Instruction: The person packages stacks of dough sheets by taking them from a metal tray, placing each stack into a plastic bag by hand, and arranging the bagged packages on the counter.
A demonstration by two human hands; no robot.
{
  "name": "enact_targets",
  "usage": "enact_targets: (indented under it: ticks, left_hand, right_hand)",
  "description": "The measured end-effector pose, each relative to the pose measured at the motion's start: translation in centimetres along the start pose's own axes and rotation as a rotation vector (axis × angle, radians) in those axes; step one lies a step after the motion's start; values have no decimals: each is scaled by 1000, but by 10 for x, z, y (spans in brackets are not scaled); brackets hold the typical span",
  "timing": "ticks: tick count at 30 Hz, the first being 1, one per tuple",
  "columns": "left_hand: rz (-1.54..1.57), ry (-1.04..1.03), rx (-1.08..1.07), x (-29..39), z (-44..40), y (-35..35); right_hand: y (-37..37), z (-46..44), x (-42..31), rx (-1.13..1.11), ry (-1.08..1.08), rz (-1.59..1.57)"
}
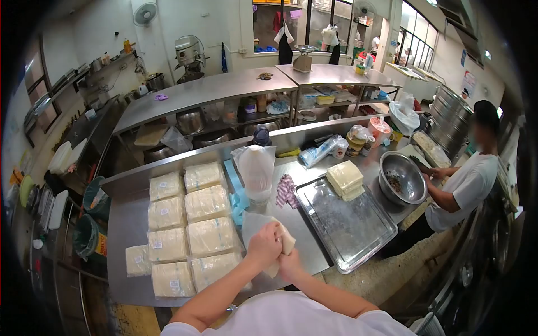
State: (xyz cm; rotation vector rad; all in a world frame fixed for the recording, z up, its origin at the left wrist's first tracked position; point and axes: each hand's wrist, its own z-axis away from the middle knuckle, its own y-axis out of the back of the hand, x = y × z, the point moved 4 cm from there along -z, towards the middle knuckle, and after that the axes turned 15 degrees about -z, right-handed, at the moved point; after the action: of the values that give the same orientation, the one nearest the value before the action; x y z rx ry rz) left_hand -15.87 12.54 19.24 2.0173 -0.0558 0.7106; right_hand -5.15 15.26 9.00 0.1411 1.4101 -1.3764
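Both my hands are closed on a stack of pale wrapper sheets (288, 241), bent and tilted above the steel table. My left hand (265, 244) wraps round its upper part. Lower down, my right hand (290, 265) grips it near the bottom end. A thin translucent sheet (255, 225), perhaps plastic, spreads to the left of my hands. Several plastic-wrapped packs of square wrappers (208, 203) lie in rows on the left. Right of my hands is a metal tray (344, 224) with a loose stack of square wrappers (344, 178) at its far edge.
A plastic-lined container (255, 173) stands beyond my hands, beside a blue strip (238, 196) and a patterned cloth (286, 191). At right, a co-worker (468, 185) reaches toward a steel bowl (402, 178) holding chopped filling. A raised steel edge (213, 150) runs behind the table.
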Motion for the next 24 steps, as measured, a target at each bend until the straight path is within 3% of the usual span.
enact_targets:
  ticks: [4,6,9,10,12,13,15,18,22,24]
  left_hand:
    - [-138,-144,-159,5,-21,-26]
    - [-212,-338,-287,12,-16,-47]
    - [-107,-500,-385,47,5,-52]
    - [-44,-423,-291,52,7,-41]
    - [81,-269,-101,56,11,-22]
    - [10,-188,-125,47,17,-24]
    - [-135,-24,-178,23,38,-26]
    - [-151,-59,-263,-3,59,-52]
    - [-21,-46,-192,9,53,-56]
    - [-22,6,-205,7,51,-56]
  right_hand:
    - [-1,5,2,-41,-40,66]
    - [-3,3,3,6,-259,-271]
    - [38,-15,32,-53,-411,-525]
    - [58,-20,39,-93,-433,-566]
    - [59,-24,8,71,-500,-486]
    - [60,-25,-4,156,-532,-444]
    - [75,-50,1,61,-374,-456]
    - [73,-63,-1,81,-273,-510]
    - [91,-90,14,175,-229,-611]
    - [94,-107,26,191,-316,-614]
